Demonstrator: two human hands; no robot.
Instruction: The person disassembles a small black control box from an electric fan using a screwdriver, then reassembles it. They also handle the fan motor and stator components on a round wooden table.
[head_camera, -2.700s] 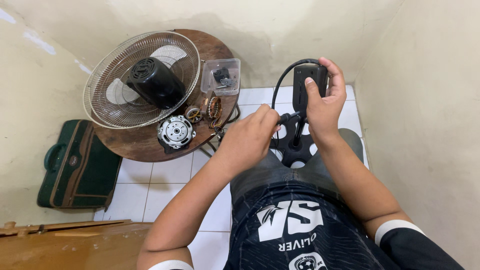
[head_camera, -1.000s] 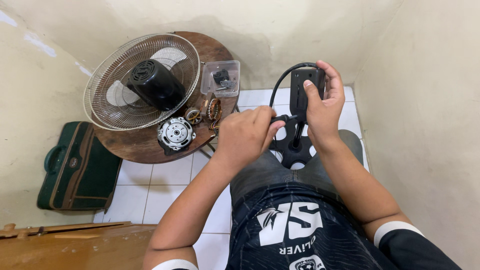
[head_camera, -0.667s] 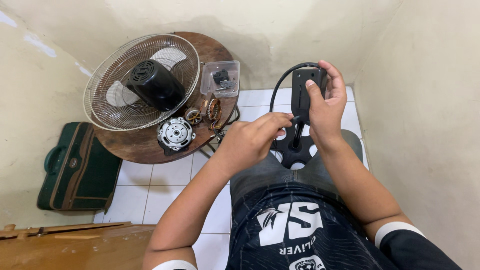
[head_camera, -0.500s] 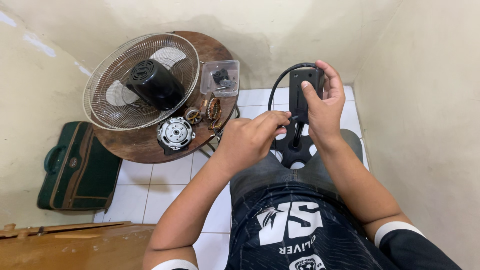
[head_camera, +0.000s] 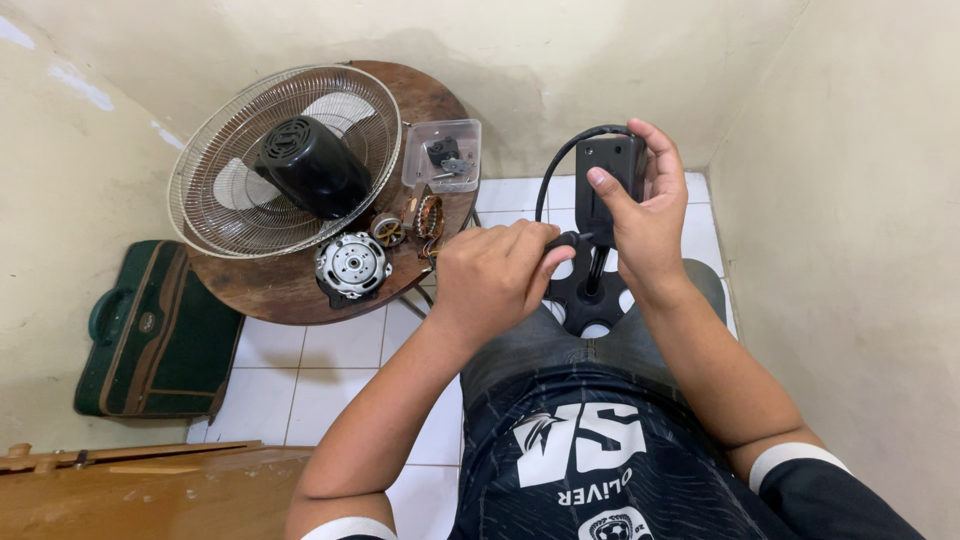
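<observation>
Two bare hands over the lap, black rectangular plastic switch box (head_camera: 610, 178) being gripped by the right hand (head_camera: 645, 225), black rubber cable (head_camera: 548, 175) being pinched by the left hand (head_camera: 495, 275), round wooden table (head_camera: 280, 285) far left.

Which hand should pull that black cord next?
Probably the left hand: it already pinches the cord where it enters the black box. The right hand is busy gripping the box.

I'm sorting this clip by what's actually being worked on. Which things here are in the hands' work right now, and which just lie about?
In hand:
- black switch box, held by the right hand
- black cable, pinched by the left hand
- black fan stand below

Lying about:
- fan grille with black motor cover
- silver motor part
- clear parts box
- round wooden table
- green case
</observation>
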